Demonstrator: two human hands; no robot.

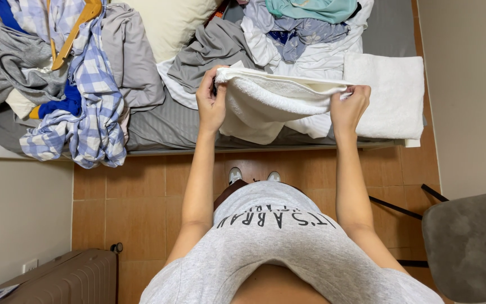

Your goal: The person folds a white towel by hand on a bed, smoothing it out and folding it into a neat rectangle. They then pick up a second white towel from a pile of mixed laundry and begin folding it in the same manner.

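Both hands hold a white towel [271, 101] above the bed [158, 126] edge, its long axis running left to right. The left hand [211, 100] is closed on one end, the right hand [349, 107] pinches the other. A folded white towel [389, 95] lies just beside the right hand.

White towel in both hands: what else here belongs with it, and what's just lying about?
In hand:
white terry towel, left hand, right hand
folded white towel on the bed

Lying about:
blue checked shirt
grey garment
teal cloth
grey upholstered chair
ribbed suitcase
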